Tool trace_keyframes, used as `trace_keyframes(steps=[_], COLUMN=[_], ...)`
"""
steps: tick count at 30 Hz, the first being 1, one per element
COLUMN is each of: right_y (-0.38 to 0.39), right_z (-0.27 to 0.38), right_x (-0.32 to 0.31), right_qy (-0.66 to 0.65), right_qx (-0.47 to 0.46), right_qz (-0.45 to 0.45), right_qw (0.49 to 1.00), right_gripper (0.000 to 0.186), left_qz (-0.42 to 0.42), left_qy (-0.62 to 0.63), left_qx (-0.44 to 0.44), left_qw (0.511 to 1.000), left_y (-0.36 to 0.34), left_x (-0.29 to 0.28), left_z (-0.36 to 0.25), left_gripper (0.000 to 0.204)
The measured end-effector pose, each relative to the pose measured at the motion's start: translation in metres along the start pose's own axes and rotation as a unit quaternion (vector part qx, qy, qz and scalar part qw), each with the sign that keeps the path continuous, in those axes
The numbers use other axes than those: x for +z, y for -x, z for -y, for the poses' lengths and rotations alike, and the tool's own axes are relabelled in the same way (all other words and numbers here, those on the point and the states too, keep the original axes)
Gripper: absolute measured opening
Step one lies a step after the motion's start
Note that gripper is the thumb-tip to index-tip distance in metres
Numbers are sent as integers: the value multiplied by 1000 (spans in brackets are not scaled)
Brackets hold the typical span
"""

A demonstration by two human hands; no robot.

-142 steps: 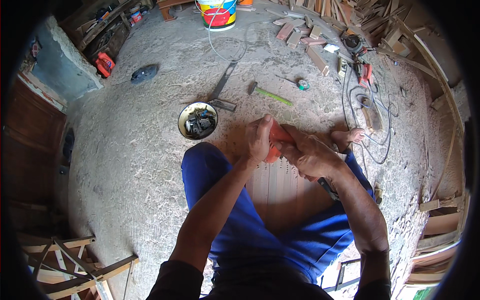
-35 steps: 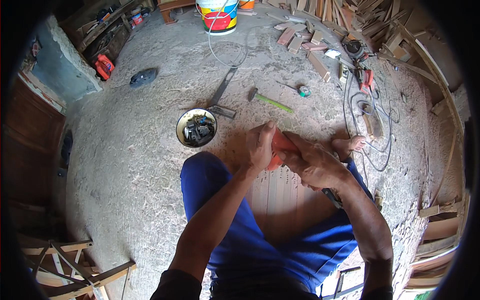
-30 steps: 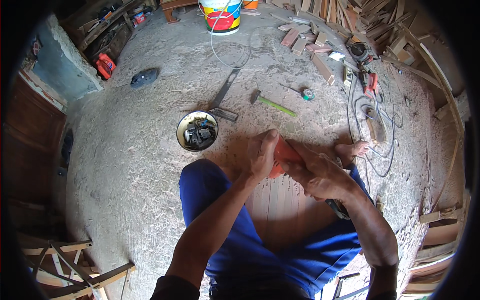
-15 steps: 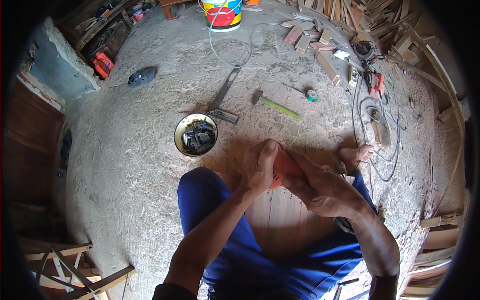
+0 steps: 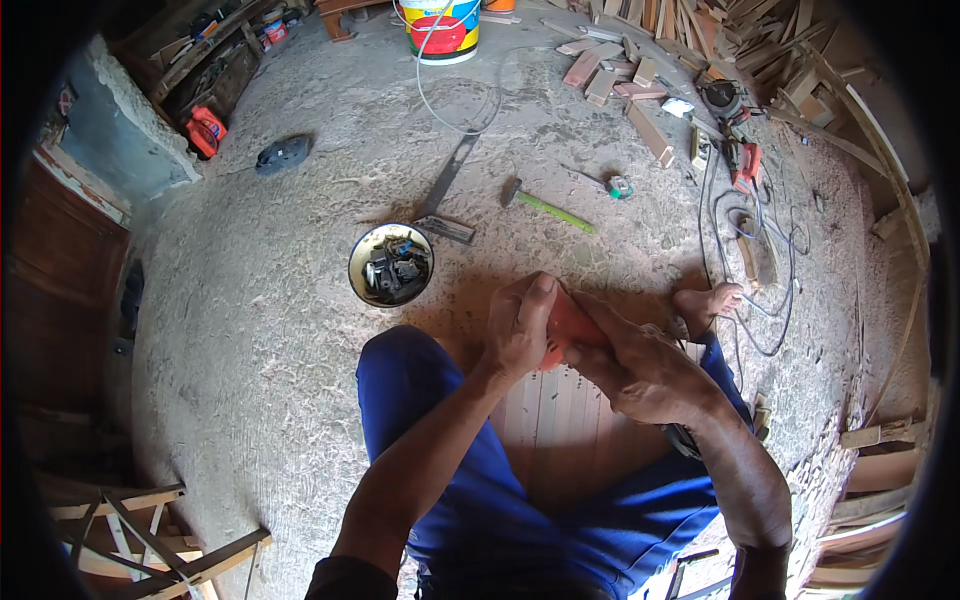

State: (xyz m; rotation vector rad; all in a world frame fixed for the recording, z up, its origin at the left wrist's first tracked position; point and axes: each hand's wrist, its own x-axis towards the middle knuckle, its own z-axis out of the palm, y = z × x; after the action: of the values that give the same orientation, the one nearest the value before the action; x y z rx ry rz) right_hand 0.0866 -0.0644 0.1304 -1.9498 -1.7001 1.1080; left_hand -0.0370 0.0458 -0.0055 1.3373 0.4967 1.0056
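Between my two hands is a red power tool with small dark vent slots [image 5: 570,325]; its exact kind is mostly covered by my fingers. My left hand [image 5: 520,325] is closed round its left side, thumb on top. From the right, my right hand [image 5: 645,370] wraps the tool, fingers along its far edge and thumb on the near side. The tool is over a panel of light wooden strips [image 5: 550,430] lying between my blue-trousered legs. Small dark specks dot the panel below the tool. The tool's underside is hidden.
Ahead on the rough floor are a bowl of metal parts [image 5: 392,265], a dark try square [image 5: 445,190], a green-handled hammer [image 5: 550,208] and a tape measure [image 5: 619,187]. Cords [image 5: 790,270], another red power tool [image 5: 746,166] and wood offcuts [image 5: 650,135] lie to the right.
Both hands keep their hold on the red tool, with only a slight shift. The right thumb sits a little differently, and more dark specks show on the panel.
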Motion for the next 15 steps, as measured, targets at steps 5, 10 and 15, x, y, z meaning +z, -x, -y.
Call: trace_keyframes(steps=[5, 10, 15], right_y=[3, -1, 2], right_z=[-10, -12, -10], right_x=[6, 6, 9], right_qy=[-8, -5, 14], right_qx=[-38, -43, -41], right_qz=[-36, -30, -51], right_qw=[999, 999, 998], right_gripper=[58, 60, 60], left_qz=[10, -15, 2], left_qy=[10, -65, -61], left_qx=[-36, 38, 14], left_qw=[999, 997, 998], left_y=[0, -2, -2], left_x=[2, 3, 3], left_z=[-8, -3, -4], left_gripper=[47, 49, 50])
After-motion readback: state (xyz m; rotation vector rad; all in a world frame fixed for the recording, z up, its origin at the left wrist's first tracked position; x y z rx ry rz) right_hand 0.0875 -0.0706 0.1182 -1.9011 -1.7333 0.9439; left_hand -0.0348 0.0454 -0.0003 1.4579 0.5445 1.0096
